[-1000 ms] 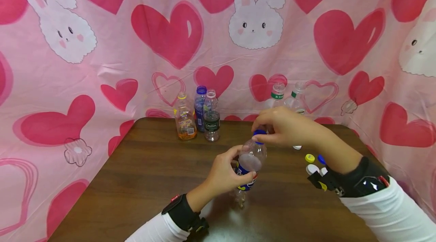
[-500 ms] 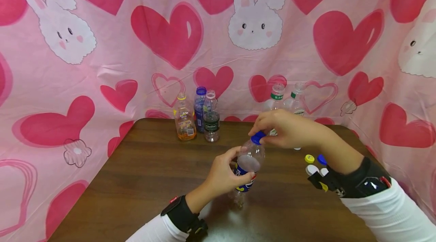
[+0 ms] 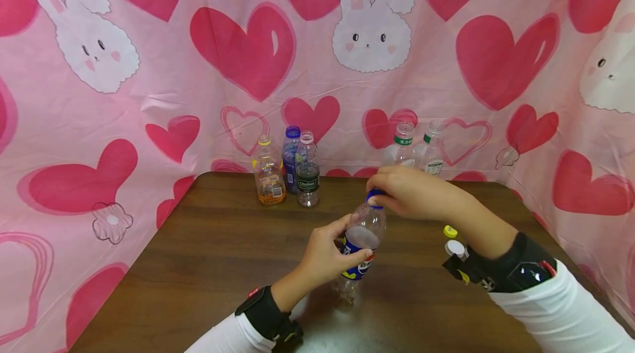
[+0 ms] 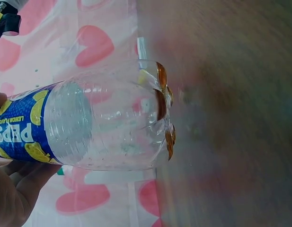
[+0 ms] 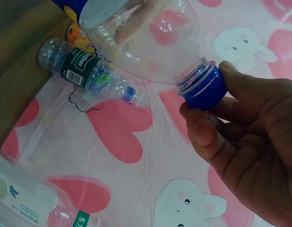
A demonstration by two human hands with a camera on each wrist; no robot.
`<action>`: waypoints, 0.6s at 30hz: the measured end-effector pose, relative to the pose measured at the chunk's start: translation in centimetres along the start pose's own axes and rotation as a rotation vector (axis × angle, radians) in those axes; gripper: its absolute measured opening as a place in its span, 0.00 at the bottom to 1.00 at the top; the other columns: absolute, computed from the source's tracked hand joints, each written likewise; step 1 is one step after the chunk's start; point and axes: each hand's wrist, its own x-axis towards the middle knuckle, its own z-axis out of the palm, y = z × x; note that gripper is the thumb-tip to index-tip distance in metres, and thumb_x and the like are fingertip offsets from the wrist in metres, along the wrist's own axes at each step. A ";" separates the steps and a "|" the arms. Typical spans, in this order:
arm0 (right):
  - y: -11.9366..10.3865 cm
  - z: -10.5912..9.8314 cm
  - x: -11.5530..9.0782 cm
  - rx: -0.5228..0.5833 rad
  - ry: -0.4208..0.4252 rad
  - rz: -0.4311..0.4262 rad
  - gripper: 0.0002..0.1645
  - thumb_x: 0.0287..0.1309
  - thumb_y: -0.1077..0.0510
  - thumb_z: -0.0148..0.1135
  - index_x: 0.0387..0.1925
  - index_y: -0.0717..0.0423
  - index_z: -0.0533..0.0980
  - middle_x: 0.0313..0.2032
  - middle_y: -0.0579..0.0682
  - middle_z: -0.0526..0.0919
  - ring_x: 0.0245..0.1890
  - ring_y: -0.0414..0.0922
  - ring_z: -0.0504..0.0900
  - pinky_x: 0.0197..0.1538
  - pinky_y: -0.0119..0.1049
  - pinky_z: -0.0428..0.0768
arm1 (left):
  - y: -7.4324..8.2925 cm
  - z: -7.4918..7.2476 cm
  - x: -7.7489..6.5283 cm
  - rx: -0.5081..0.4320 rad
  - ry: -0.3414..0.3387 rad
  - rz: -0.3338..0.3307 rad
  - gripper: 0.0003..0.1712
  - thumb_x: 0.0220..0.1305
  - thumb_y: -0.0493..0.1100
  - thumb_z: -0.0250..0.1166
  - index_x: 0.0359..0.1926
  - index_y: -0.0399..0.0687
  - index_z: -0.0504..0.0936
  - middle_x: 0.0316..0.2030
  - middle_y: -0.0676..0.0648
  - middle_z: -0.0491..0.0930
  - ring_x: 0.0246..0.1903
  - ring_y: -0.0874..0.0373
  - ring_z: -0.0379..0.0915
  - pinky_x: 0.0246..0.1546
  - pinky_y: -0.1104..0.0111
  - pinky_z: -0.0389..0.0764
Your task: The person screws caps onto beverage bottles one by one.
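Observation:
My left hand (image 3: 327,251) grips a clear Pepsi bottle (image 3: 369,222) around its blue label with yellow lemon pictures. In the left wrist view, a little brown liquid shows in the lobes of the bottle's base (image 4: 161,104). My right hand (image 3: 409,190) pinches the blue bottle cap (image 5: 205,90) between thumb and fingers at the bottle's mouth. The right wrist view shows the cap over the neck, with part of the neck thread visible below it. The bottle leans slightly, its top toward the right hand.
Behind on the left stand a yellow-necked bottle (image 3: 270,179), a blue bottle (image 3: 290,160) and a dark-green-labelled bottle (image 3: 308,179). Two clear green-banded bottles (image 3: 432,149) stand back right. A yellow cap (image 3: 450,231) and a white cap (image 3: 454,248) lie near the right forearm.
The right hand has shifted its fingers around the blue cap, and its wrist has turned and moved slightly left. The left hand and bottle stay nearly in place.

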 end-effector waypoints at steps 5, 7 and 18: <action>0.1 0.1 0.1 -0.009 0.000 0.020 0.09 0.55 0.60 0.71 0.36 0.59 0.80 0.30 0.46 0.79 0.29 0.40 0.76 0.38 0.35 0.82 | 0.0 0.0 0.0 0.016 0.008 0.007 0.33 0.50 0.48 0.77 0.58 0.49 0.78 0.43 0.53 0.85 0.38 0.63 0.81 0.35 0.70 0.83; 0.1 0.2 0.2 -0.011 0.005 0.019 0.09 0.55 0.59 0.71 0.36 0.58 0.80 0.30 0.46 0.80 0.29 0.40 0.77 0.38 0.36 0.82 | 0.0 -0.1 0.0 0.018 0.006 0.002 0.33 0.51 0.49 0.77 0.59 0.49 0.78 0.43 0.53 0.85 0.38 0.64 0.81 0.36 0.69 0.83; 0.3 0.5 0.1 0.071 0.102 -0.001 0.13 0.54 0.58 0.71 0.40 0.59 0.81 0.31 0.45 0.79 0.27 0.39 0.74 0.32 0.31 0.79 | 0.0 -0.3 0.0 -0.007 0.046 -0.009 0.35 0.47 0.46 0.79 0.58 0.46 0.78 0.48 0.50 0.84 0.43 0.60 0.81 0.39 0.68 0.83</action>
